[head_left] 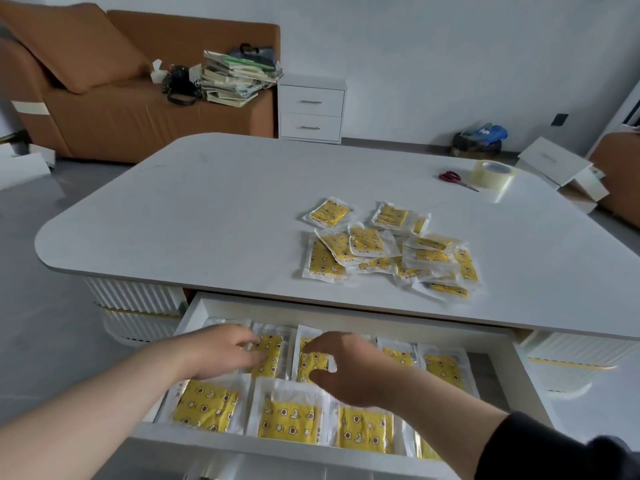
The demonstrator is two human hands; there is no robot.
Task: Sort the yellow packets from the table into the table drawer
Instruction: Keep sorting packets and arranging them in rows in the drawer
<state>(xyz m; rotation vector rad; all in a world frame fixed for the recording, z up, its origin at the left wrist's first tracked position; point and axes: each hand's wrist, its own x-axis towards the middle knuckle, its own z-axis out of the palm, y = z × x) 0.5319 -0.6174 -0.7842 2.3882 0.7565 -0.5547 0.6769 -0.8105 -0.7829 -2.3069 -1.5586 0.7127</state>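
Note:
A loose pile of yellow packets [388,247] in clear wrappers lies on the white table [207,209], right of centre. Below the table's near edge the drawer [242,445] is pulled out, and several yellow packets lie flat in it in two rows. My left hand [214,351] reaches into the back row, its fingers resting on one packet [272,355]. My right hand [353,368] arches over the neighbouring packet [306,363], fingers and thumb spread and touching it. Both palms hide parts of the back row.
Red-handled scissors [453,178] and a roll of clear tape [493,173] sit at the table's far right corner. Beyond the table stand a brown sofa [104,109] with stacked books and a white two-drawer cabinet [311,112]. Flat cardboard lies on the floor at right.

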